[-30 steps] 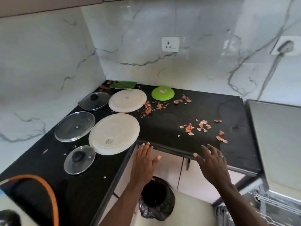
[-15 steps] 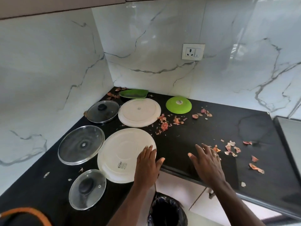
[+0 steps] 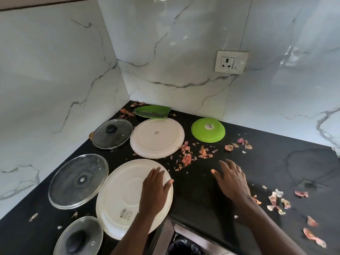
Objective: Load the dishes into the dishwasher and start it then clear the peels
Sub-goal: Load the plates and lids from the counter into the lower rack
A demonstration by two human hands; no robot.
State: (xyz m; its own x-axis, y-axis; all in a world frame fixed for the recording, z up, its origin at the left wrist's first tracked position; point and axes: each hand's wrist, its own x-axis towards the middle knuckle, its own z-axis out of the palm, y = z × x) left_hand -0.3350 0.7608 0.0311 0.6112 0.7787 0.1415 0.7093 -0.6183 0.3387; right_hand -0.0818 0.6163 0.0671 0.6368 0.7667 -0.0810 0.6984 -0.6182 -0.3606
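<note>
- Writing: the near white plate lies upside down and has a printed label on its near part. The print is too small to read.
- The far white plate is also upside down. It has a small grey mark in the middle, which is not readable.
- The wall socket on the far marble wall shows no readable writing.
- Count: two white plates, three glass lids and two green pieces, all on the black counter.
- The far glass lid and the near glass lid each have a black knob. The large glass lid lies between them, at the left of the near white plate.
- The green round dish lies upside down at the right of the far white plate. The green leaf-shaped dish is in the far corner.
- The peels are too many to count. One group is between the far white plate and the hands, and another group is at the right side.
- The left hand is flat over the right part of the near white plate, with fingers straight and together and the thumb out.
- The right hand is flat over the counter, with fingers straight and slightly spread, and it holds nothing. It has a ring.
- A bin with a black bag stands below the counter edge.
</note>
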